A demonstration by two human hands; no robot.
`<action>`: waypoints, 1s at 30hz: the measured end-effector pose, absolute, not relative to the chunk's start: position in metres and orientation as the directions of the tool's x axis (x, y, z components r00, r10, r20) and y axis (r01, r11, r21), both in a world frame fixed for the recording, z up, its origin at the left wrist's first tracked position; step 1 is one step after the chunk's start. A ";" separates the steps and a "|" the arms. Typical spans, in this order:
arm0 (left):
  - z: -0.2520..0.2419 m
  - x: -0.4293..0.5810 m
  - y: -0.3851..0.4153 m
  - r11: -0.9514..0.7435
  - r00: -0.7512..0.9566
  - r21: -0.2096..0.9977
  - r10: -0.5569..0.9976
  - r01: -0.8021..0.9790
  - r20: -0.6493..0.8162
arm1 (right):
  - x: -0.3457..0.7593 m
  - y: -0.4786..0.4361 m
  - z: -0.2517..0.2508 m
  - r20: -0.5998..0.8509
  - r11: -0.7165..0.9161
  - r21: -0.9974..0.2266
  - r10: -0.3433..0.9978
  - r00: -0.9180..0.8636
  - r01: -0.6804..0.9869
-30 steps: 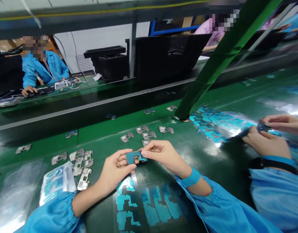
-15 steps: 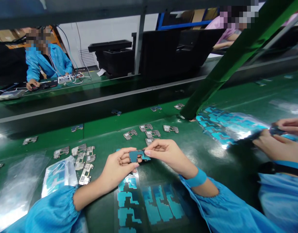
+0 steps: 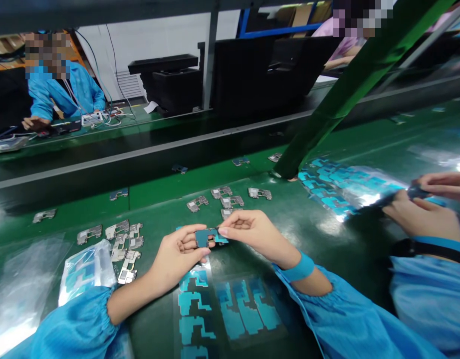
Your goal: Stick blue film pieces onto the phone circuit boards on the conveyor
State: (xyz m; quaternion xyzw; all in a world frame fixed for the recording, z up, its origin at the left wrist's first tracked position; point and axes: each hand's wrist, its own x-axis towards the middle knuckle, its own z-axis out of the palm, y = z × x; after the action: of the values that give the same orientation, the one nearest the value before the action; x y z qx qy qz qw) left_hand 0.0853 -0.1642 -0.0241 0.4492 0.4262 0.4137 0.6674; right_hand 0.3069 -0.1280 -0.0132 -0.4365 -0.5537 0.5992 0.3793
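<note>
Loose metal plates (image 3: 121,244) scattered on green table (image 3: 327,239) to my left, more (image 3: 230,199) ahead. Plastic bag (image 3: 86,271) beside them. Sticker sheets (image 3: 230,309) lie under my wrists. Co-worker's hands (image 3: 424,214) at my right.

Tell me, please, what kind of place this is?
Most likely an electronics assembly line in a factory. A long green conveyor belt carries small metal frame parts, sheets of blue film pieces lie ready, and a co-worker in a blue smock sits opposite.

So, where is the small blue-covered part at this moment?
The small blue-covered part is at the centre of the head view, pinched between the left hand and right hand, just above the sheet of blue stickers.
</note>
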 end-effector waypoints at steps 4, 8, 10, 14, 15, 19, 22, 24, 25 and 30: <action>-0.021 0.086 -0.165 0.266 0.286 0.949 0.935 -0.168 -0.211 | 0.306 -0.128 -0.010 -0.113 -0.105 -0.994 0.940 -0.321 0.044; -0.018 0.087 -0.165 0.281 0.272 0.945 0.934 -0.166 -0.230 | 0.305 -0.129 -0.008 -0.128 -0.114 -0.991 0.940 -0.317 0.063; -0.018 0.088 -0.165 0.281 0.266 0.945 0.936 -0.169 -0.231 | 0.306 -0.130 -0.008 -0.136 -0.119 -0.990 0.938 -0.320 0.071; -0.018 0.088 -0.165 0.289 0.261 0.943 0.935 -0.167 -0.240 | 0.306 -0.130 -0.010 -0.146 -0.127 -0.989 0.936 -0.321 0.081; -0.017 0.088 -0.165 0.292 0.261 0.942 0.934 -0.164 -0.244 | 0.306 -0.130 -0.010 -0.147 -0.127 -0.988 0.936 -0.318 0.083; -0.014 0.088 -0.166 0.300 0.261 0.942 0.931 -0.151 -0.255 | 0.307 -0.129 -0.011 -0.148 -0.126 -0.988 0.938 -0.313 0.092; -0.013 0.088 -0.166 0.306 0.258 0.940 0.930 -0.150 -0.262 | 0.306 -0.129 -0.010 -0.151 -0.126 -0.987 0.937 -0.316 0.098; -0.012 0.088 -0.166 0.313 0.252 0.938 0.929 -0.151 -0.270 | 0.306 -0.129 -0.010 -0.149 -0.123 -0.987 0.937 -0.315 0.101; -0.012 0.088 -0.166 0.319 0.250 0.936 0.928 -0.150 -0.276 | 0.306 -0.129 -0.010 -0.147 -0.121 -0.987 0.938 -0.314 0.102; -0.012 0.089 -0.166 0.332 0.243 0.931 0.925 -0.149 -0.291 | 0.306 -0.129 -0.010 -0.147 -0.119 -0.987 0.936 -0.319 0.106</action>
State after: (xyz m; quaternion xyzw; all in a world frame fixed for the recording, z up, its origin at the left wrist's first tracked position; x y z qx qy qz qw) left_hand 0.0888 -0.1659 -0.0116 0.4158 0.4665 0.4011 0.6698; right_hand 0.3058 -0.1294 -0.0098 -0.4642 -0.5615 0.5866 0.3538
